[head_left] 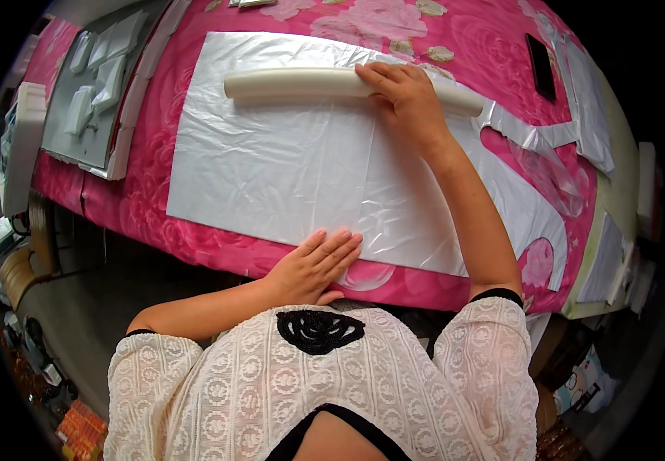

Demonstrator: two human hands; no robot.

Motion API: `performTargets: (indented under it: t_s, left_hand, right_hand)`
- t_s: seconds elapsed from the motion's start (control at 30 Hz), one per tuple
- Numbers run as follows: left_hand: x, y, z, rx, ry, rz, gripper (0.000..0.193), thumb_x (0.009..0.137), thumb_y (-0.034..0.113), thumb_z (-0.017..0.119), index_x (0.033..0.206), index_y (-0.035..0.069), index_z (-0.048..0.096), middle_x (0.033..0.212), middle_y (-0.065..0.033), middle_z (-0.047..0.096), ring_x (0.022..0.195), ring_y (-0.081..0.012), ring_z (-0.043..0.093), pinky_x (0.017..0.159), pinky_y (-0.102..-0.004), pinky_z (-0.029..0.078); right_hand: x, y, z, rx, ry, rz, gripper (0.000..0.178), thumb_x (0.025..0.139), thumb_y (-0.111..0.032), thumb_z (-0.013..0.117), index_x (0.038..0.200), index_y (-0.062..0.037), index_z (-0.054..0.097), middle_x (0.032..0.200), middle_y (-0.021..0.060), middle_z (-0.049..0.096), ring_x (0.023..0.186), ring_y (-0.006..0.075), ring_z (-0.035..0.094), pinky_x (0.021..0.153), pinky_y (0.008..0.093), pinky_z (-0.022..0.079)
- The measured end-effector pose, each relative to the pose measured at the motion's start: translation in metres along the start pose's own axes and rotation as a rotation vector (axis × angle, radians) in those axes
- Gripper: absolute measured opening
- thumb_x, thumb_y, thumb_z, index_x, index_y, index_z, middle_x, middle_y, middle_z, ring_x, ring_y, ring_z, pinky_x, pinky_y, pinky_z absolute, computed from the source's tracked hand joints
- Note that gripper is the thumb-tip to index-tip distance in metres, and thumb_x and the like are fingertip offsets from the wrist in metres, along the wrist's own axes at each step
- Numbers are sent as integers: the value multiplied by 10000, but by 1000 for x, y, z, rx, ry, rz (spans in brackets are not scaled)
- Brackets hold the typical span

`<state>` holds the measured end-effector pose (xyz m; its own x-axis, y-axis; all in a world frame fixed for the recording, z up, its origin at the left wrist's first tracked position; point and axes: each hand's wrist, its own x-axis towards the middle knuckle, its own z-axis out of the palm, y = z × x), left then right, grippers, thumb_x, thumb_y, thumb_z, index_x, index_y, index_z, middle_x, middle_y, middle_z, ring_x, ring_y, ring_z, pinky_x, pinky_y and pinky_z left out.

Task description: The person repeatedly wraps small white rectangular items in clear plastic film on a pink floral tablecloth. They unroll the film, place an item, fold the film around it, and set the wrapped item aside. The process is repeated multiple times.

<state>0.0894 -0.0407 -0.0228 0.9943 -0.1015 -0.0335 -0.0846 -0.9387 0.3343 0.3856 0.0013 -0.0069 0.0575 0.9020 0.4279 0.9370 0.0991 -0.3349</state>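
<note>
A white plastic carrier bag (271, 169) is spread flat on the pink floral tablecloth (144, 203), its handle loops toward the right. Across its far part lies a long, smooth white tube (294, 83). My right hand (405, 100) grips this tube right of its middle, fingers over the top and thumb on the near side. Flat on the bag's near edge rests my left hand (313, 265), fingers stretched out and holding nothing. Whether more bags lie under the top one I cannot tell.
At the left a grey tray (75, 150) holds several folded white plastic packets (108, 81). A black phone (540, 67) lies at the far right, beside more white plastic bags (588, 107). Beyond the table's left front edge stands a wooden chair (21, 273).
</note>
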Motion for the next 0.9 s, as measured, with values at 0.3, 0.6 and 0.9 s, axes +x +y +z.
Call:
performTargets:
  t_s: [0.3, 0.6, 0.9]
  left_hand:
    - [-21, -14, 6, -140, 322, 45, 448, 762, 253, 658, 1146, 49, 550, 1248, -93, 518, 1180, -221, 482, 1036, -438, 338]
    - [-14, -35, -24, -525, 575, 119, 433, 711, 282, 747, 1038, 60, 569, 1087, -63, 629, 1042, -196, 592, 958, -429, 418]
    - [10, -71, -32, -105, 394, -14, 632, 622, 185, 719, 1203, 34, 522, 1164, -101, 590, 1077, -246, 563, 950, -402, 414]
  right_hand:
    - [-40, -44, -27, 265, -239, -39, 524, 650, 49, 604, 1161, -58, 554, 1266, 98, 507, 1198, 305, 439, 1000, 397, 382]
    - [-103, -103, -4, 208, -216, -65, 414, 682, -91, 681, 1089, -58, 616, 1172, 74, 593, 1077, 267, 544, 908, 352, 459]
    - [-102, -108, -1, 331, -67, 70, 335, 669, -16, 644, 1001, -61, 651, 1030, 69, 635, 934, 263, 572, 806, 345, 490]
